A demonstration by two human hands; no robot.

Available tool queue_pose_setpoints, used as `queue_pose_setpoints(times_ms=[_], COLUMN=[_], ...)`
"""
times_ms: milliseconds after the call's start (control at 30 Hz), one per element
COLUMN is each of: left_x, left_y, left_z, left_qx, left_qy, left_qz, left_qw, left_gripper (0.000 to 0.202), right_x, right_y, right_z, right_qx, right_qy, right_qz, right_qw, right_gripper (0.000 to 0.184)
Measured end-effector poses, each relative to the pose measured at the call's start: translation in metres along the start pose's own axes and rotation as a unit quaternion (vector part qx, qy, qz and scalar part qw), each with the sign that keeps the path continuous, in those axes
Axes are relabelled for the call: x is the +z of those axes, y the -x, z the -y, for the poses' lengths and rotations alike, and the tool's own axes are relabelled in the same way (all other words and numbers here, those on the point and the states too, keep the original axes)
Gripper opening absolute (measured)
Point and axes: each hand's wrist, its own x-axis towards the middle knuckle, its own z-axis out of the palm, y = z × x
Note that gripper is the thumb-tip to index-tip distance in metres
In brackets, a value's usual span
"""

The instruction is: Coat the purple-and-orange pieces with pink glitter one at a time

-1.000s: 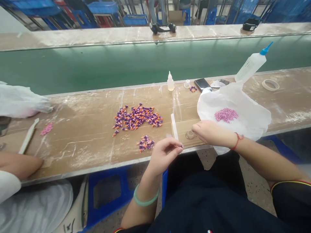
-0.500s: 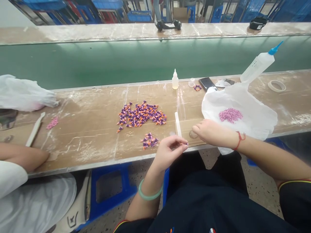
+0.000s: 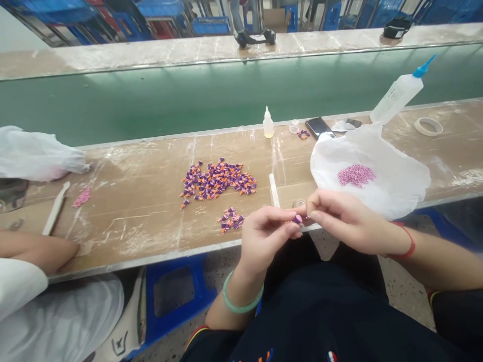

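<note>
My left hand [image 3: 266,235] and my right hand [image 3: 341,218] meet at the front edge of the brown worktable [image 3: 143,201]. Both pinch one small purple piece [image 3: 298,218] between their fingertips. A small heap of purple and orange pieces [image 3: 230,220] lies just left of my left hand. A larger heap of the same pieces [image 3: 217,181] lies further back. A white stick [image 3: 273,190] and a small clear dish [image 3: 299,203] sit behind my fingers.
A white plastic bag [image 3: 392,181] with pink beads [image 3: 356,174] lies at the right. Behind stand a small glue bottle [image 3: 267,123], a phone [image 3: 319,126], a large blue-tipped squeeze bottle [image 3: 400,93] and a tape roll [image 3: 428,125]. Another person's arm [image 3: 37,251] rests at the left beside a white bag [image 3: 37,156].
My right hand has left the clear dish and come back toward my left hand. Both hands now pinch the purple piece together at the table edge.
</note>
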Motion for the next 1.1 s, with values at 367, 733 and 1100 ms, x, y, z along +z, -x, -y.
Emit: queue_pose_setpoints(times_ms=[367, 733, 1100], left_x=[0.007, 0.011, 0.015], left_y=[0.008, 0.007, 0.004], left_z=[-0.001, 0.003, 0.005], left_qx=[0.038, 0.056, 0.080], left_qy=[-0.068, -0.070, -0.034], left_qz=[-0.006, -0.004, -0.004], left_qw=[0.997, 0.996, 0.996], left_gripper=[0.012, 0.010, 0.008], right_x=[-0.001, -0.002, 0.002], right_y=[0.004, 0.007, 0.006], right_z=[0.005, 0.002, 0.004], right_qx=[-0.031, -0.081, -0.133], right_qy=[-0.038, 0.047, 0.137], right_qz=[-0.010, -0.036, -0.053], right_qw=[0.999, 0.995, 0.980], right_gripper=[0.013, 0.013, 0.015])
